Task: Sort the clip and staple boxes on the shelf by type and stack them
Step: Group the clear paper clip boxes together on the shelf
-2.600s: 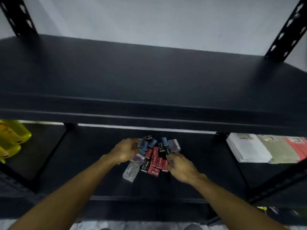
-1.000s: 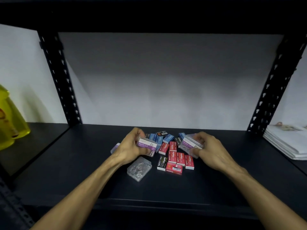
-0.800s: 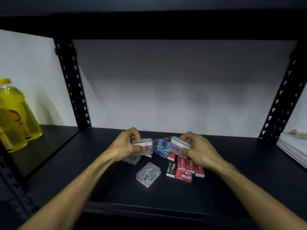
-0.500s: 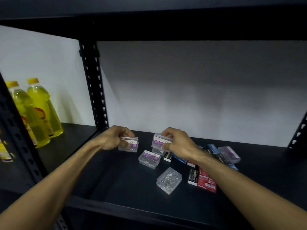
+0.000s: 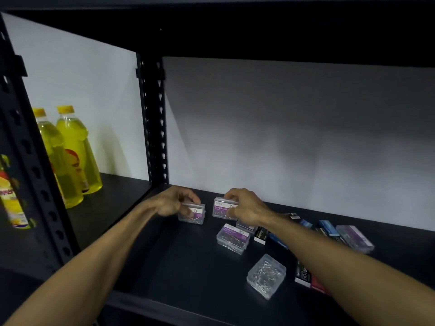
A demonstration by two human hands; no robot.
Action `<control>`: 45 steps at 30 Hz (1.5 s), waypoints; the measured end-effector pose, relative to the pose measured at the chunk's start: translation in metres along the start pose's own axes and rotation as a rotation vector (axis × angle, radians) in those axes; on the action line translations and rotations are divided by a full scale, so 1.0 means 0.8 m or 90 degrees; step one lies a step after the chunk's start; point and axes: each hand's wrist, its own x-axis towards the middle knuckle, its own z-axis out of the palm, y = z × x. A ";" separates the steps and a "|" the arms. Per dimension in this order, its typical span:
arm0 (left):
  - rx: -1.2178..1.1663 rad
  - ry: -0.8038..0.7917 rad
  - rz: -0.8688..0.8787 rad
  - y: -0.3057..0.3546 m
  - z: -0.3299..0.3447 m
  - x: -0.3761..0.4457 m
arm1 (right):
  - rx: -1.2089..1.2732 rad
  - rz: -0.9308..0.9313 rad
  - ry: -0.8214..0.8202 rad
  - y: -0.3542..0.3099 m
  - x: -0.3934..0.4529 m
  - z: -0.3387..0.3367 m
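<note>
Dark metal shelf, white wall behind; yellow bottles in the neighbouring bay. Left hand, fingers clamped on a clear paper-clip box near the back-left corner. Right hand, fingers clamped on a second purple-labelled clip box just beside it. Third clip box and unlabelled clear box toward the front edge; staple boxes unsorted at right. Risk: smooth lids may let a misaligned stack slide; the right forearm may sweep boxes beneath it.
</note>
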 end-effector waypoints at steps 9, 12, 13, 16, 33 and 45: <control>-0.011 0.021 -0.001 -0.008 -0.001 0.007 | 0.010 0.000 -0.023 0.012 0.008 0.018; -0.004 0.029 -0.002 -0.010 -0.001 0.009 | 0.008 -0.012 -0.017 0.013 0.010 0.018; -0.006 0.033 -0.003 -0.011 -0.001 0.010 | 0.009 -0.013 -0.015 0.014 0.009 0.019; -0.001 0.030 -0.014 -0.012 0.000 0.010 | 0.013 -0.015 -0.014 0.015 0.006 0.019; 0.170 0.057 0.188 0.060 0.104 -0.046 | -0.056 0.076 -0.062 0.068 -0.027 -0.029; 0.284 0.005 0.112 0.049 0.131 -0.045 | -0.129 0.111 -0.057 0.075 -0.036 -0.024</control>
